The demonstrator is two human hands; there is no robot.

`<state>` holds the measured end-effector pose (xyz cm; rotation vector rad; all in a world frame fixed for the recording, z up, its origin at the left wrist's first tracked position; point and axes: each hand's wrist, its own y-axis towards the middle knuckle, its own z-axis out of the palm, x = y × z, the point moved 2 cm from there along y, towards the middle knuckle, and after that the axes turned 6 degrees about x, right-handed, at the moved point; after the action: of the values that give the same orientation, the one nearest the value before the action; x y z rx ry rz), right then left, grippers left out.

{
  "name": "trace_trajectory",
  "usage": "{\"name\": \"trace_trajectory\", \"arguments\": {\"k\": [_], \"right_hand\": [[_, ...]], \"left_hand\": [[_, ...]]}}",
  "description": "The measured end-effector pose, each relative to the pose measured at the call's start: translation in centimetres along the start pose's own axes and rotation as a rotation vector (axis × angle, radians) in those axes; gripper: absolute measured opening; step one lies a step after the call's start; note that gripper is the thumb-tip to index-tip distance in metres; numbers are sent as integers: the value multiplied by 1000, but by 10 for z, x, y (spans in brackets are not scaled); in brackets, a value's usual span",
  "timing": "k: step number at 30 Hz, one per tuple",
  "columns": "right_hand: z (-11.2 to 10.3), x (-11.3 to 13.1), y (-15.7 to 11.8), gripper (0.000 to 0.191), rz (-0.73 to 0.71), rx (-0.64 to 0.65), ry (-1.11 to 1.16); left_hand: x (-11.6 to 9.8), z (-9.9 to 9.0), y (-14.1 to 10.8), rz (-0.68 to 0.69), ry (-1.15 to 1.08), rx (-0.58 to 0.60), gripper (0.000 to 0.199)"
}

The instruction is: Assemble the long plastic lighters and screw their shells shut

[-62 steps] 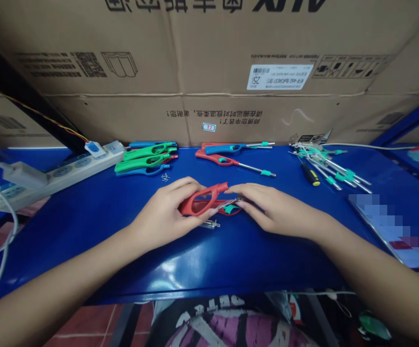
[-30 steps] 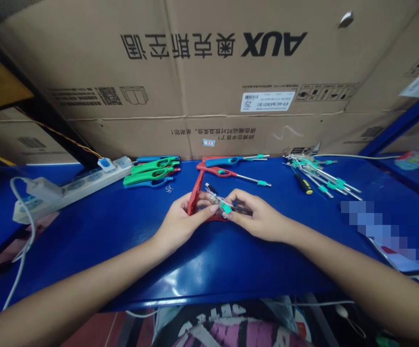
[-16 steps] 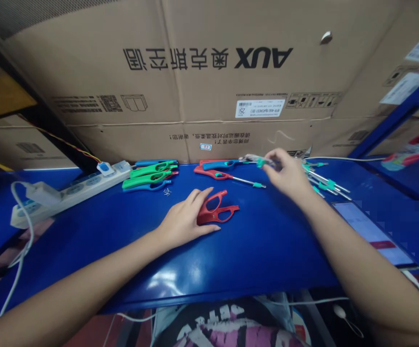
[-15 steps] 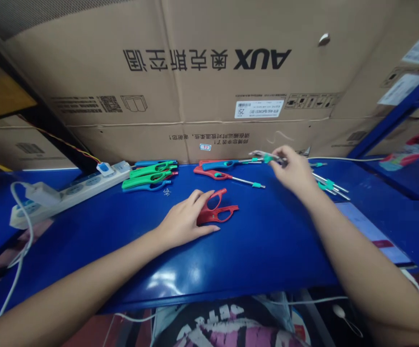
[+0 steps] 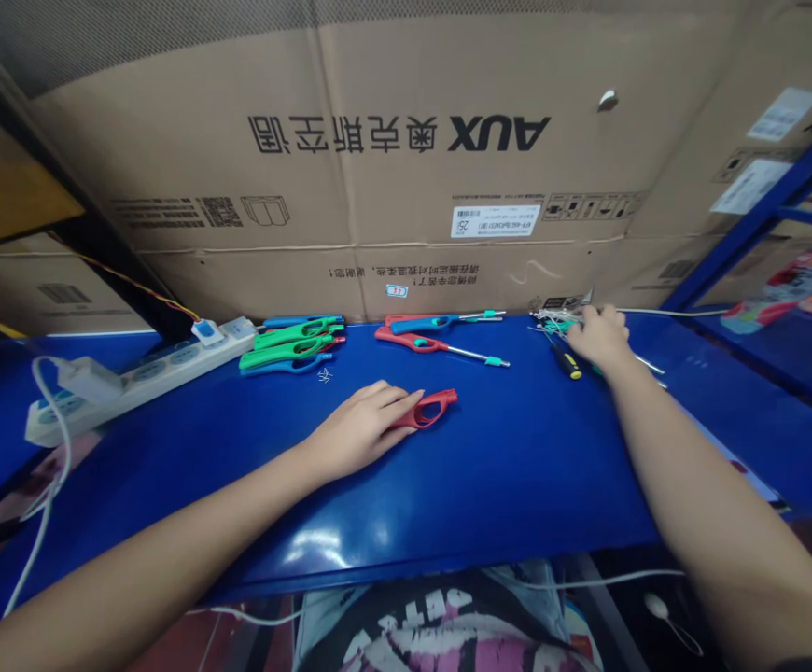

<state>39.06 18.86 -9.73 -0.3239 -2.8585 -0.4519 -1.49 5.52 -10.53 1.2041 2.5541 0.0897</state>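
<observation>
My left hand (image 5: 360,431) is closed round a red lighter casing (image 5: 428,411) just above the middle of the blue table; the casing's looped end sticks out to the right. At the back right my right hand (image 5: 598,338) rests over a pile of metal rods with green parts (image 5: 556,324); its fingertips are hidden, so what it holds does not show. A black and yellow screwdriver (image 5: 569,362) lies beside that hand. Red and blue lighters with metal rods (image 5: 441,338) lie at the back centre. Green, blue and red casings (image 5: 287,347) are stacked to their left.
A white power strip (image 5: 147,373) with plugs and cables runs along the left. Tiny metal pieces (image 5: 325,375) lie near the casings. A large cardboard sheet (image 5: 406,205) stands behind the table (image 5: 448,495). A flat screen-like device (image 5: 735,457) lies at the right, partly behind my forearm.
My right hand has moved right and down onto the pile, uncovering the screwdriver. In my left hand, the two spread red casing pieces are now together as one shape.
</observation>
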Motion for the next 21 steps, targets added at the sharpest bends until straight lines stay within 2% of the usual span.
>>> {"name": "trace_trajectory", "arguments": {"k": [3,5,9,11,13,15,19,21], "right_hand": [[0,23,-8,49,-94,-33,18],[2,47,-19,47,-225,-15,41],[14,99,-49,33,-584,174,76],[19,114,-62,23,-697,288,72],[20,118,-67,17,-749,381,69],[15,112,-66,14,-765,466,73],[-2,89,-58,9,-775,650,85],[-7,84,-59,14,-775,699,90]], "left_hand": [[-3,1,1,-37,19,-33,43],[-3,3,2,-66,8,-43,41],[0,8,2,-136,-67,-83,41],[4,8,1,-190,-122,-97,43],[8,4,-1,-249,-147,-63,48],[11,-6,-3,-284,-150,23,50],[17,-41,-15,-288,-120,276,50],[23,-60,-24,-291,-83,396,47]]}}
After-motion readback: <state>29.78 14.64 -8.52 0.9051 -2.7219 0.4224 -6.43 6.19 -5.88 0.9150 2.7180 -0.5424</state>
